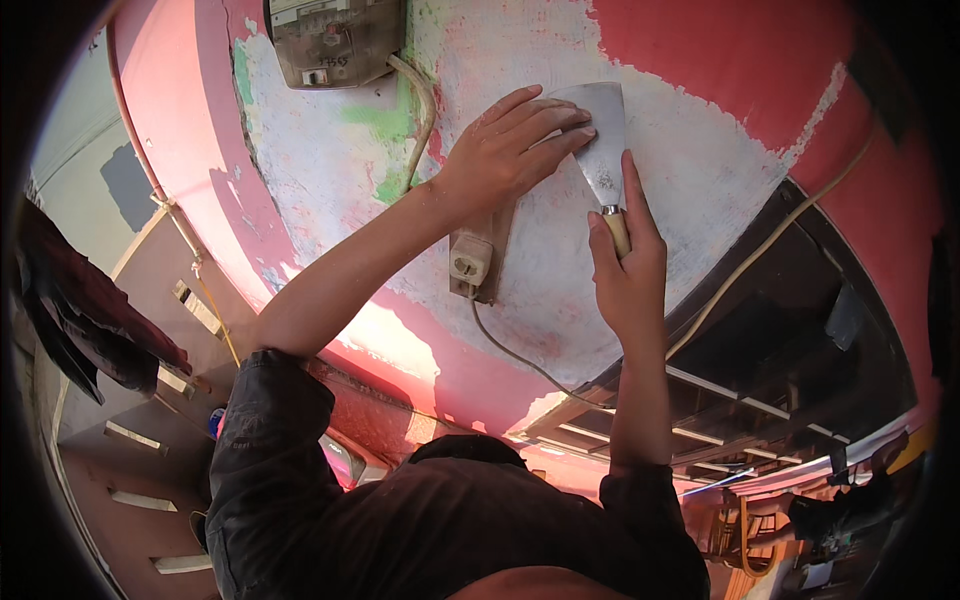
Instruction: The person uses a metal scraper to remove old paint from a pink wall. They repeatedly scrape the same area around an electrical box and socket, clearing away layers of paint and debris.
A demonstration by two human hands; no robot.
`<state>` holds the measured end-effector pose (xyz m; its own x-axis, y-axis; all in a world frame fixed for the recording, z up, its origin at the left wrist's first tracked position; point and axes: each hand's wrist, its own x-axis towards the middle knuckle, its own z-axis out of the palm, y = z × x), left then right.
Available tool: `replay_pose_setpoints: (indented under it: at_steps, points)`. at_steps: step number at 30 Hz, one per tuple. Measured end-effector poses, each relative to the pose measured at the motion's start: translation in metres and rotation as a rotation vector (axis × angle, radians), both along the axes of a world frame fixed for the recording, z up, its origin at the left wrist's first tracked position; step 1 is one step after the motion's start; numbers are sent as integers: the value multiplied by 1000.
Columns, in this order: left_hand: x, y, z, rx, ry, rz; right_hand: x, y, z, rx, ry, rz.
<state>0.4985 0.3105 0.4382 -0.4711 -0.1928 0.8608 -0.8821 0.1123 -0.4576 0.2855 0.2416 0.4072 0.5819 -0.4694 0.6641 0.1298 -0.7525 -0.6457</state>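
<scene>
My right hand (630,270) is wrapped round the pale handle of a putty knife (606,165), with the index finger and thumb reaching along its neck. The wide metal blade points up, held against or close to the wall; exact contact cannot be told. My left hand (510,145) is stretched out from the left, its fingertips resting on the blade's left side. Behind both hands is a stripped, whitish wall patch (560,310), with ragged pink and red paint (690,50) around it and green traces at the left.
An electricity meter box (335,45) hangs at the upper left, with a thick cable (425,110) running down. Below my left wrist sits a wall socket (470,260) with its cord. A dark slatted panel (790,320) borders the right. Clothes (90,310) hang at far left; a person (845,515) is at lower right.
</scene>
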Motion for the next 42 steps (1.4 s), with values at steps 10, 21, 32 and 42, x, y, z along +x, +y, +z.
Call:
replay_pose_setpoints:
  at_steps: [10,21,32,42]
  points:
    - [35,-38,43,-54,-161,-62,41,13,13,747,-364,428]
    - [34,-45,53,-106,-185,27,39,-13,7,1370,-367,1229]
    - [31,-37,42,-11,-55,114,38,-14,10,1419,-356,1187]
    - [26,-34,35,10,-5,125,43,-12,5,1354,-360,1058]
